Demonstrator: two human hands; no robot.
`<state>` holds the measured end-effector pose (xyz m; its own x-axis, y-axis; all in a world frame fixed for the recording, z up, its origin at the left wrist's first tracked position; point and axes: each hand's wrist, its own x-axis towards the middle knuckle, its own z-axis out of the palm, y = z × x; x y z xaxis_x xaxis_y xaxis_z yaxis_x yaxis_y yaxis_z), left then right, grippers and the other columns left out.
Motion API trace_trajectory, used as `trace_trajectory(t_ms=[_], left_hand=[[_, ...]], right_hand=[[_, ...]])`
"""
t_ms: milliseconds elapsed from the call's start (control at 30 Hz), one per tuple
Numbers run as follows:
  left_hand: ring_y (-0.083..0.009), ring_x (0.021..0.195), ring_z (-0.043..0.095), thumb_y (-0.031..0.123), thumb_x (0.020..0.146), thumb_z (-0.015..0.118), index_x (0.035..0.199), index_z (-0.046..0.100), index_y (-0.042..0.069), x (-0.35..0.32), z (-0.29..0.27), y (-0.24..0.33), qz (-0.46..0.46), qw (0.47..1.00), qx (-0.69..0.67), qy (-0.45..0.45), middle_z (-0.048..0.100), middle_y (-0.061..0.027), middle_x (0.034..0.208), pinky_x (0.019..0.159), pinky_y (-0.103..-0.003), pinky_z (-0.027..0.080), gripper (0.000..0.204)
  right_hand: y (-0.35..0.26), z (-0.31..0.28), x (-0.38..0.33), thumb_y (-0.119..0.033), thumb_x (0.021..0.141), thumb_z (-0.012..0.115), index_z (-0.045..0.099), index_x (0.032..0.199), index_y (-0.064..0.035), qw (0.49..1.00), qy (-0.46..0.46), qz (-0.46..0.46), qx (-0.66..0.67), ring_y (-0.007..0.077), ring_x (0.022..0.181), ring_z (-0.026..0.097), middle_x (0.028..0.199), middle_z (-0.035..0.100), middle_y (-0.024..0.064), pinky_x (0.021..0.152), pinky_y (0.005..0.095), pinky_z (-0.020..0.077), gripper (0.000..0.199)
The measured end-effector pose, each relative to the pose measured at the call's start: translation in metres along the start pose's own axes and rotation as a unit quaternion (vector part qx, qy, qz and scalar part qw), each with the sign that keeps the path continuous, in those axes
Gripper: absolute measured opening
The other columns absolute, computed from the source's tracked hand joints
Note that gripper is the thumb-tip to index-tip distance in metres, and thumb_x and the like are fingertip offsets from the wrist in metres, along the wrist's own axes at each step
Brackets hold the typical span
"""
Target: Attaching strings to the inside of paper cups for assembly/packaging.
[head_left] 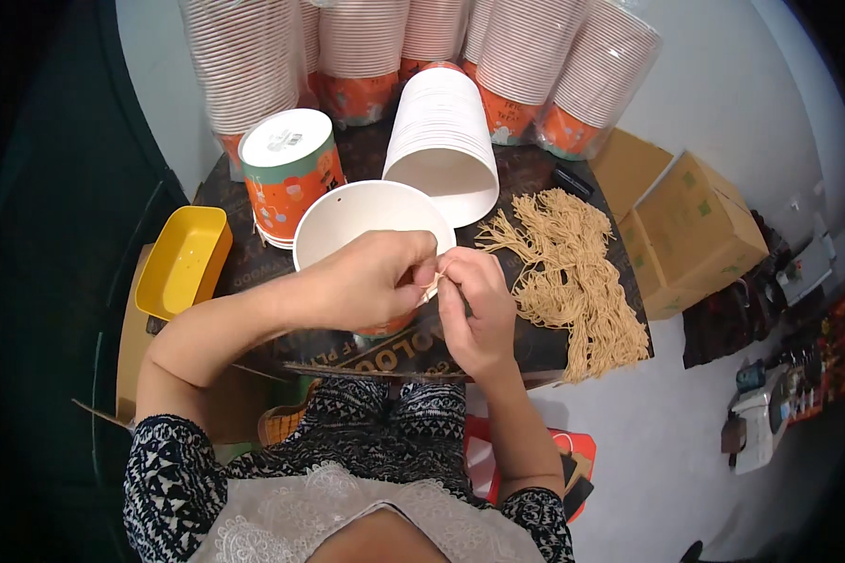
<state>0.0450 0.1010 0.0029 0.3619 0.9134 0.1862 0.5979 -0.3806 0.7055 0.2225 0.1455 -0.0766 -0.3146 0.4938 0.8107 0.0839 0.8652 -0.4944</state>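
White-lined bucket (366,208), left hand (371,279), right hand (479,308) pinching tan cord (437,277) at rim (296,246)

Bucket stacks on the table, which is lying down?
The middle white stack, its mouth facing the camera; the orange left stack and bagged stacks behind stand on end.

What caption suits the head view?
Left hand and right hand pinch cord at an open bucket, tan strings to the right.

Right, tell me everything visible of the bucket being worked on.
The bucket is round and looks like stiff paper: smooth white inside, a small dark hole below the far left rim, orange showing on the outside. It stands mouth up on the dark table. The left hand and right hand partly hide its near right rim, pinching a thin cord there.
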Motion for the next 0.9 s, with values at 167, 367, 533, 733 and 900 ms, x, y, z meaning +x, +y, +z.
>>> trace_trajectory(t_ms=[167,367,533,733,900], left_hand=[[-0.0374,0.077,0.065,0.002,0.086,0.062,0.091,0.053,-0.001,-0.012,0.018,0.002,0.156,0.969,0.148,0.123,0.060,-0.0188,0.088,0.065,-0.044,0.052,0.011],[-0.0307,0.064,0.065,0.007,0.087,0.065,0.086,0.051,0.000,-0.020,0.023,-0.003,0.141,0.938,0.270,0.162,0.061,-0.0142,0.073,0.052,-0.041,0.051,0.016],[-0.0294,0.058,0.065,0.009,0.087,0.067,0.086,0.052,0.002,-0.023,0.024,-0.008,0.177,0.928,0.261,0.197,0.061,-0.0120,0.065,0.049,-0.040,0.050,0.017],[-0.0321,0.059,0.065,0.009,0.087,0.068,0.087,0.054,0.002,-0.022,0.022,-0.012,0.166,0.949,0.189,0.191,0.062,-0.0151,0.066,0.050,-0.042,0.050,0.016],[-0.0366,0.060,0.065,0.006,0.085,0.067,0.085,0.057,0.001,-0.022,0.019,-0.010,0.118,0.969,0.097,0.192,0.062,-0.0183,0.065,0.052,-0.043,0.050,0.012]], right_hand=[[-0.012,0.000,0.003,0.007,0.083,0.060,0.061,0.111,0.0023,0.995,-0.038,0.087,0.009,0.0321,0.093,0.059,0.105,0.059,0.0153,0.082,0.0381,0.0491,0.028],[-0.022,-0.007,0.009,0.006,0.087,0.056,0.063,0.122,0.0026,0.984,-0.082,0.151,0.043,0.0264,0.093,0.060,0.105,0.057,0.0148,0.081,0.0338,0.0494,0.035],[-0.016,-0.007,0.011,0.006,0.089,0.055,0.063,0.110,0.0037,0.984,-0.104,0.119,0.086,0.0234,0.089,0.059,0.107,0.055,0.0140,0.078,0.0316,0.0494,0.022],[-0.014,0.005,-0.004,0.009,0.083,0.062,0.059,0.091,0.0003,0.981,0.002,0.159,0.113,0.0211,0.084,0.055,0.113,0.052,0.0143,0.075,0.0306,0.0482,0.012],[-0.018,0.012,-0.022,0.012,0.076,0.066,0.063,0.096,-0.0013,0.989,0.065,-0.042,-0.128,0.0234,0.092,0.052,0.118,0.046,0.0159,0.071,0.0290,0.0450,0.024]])
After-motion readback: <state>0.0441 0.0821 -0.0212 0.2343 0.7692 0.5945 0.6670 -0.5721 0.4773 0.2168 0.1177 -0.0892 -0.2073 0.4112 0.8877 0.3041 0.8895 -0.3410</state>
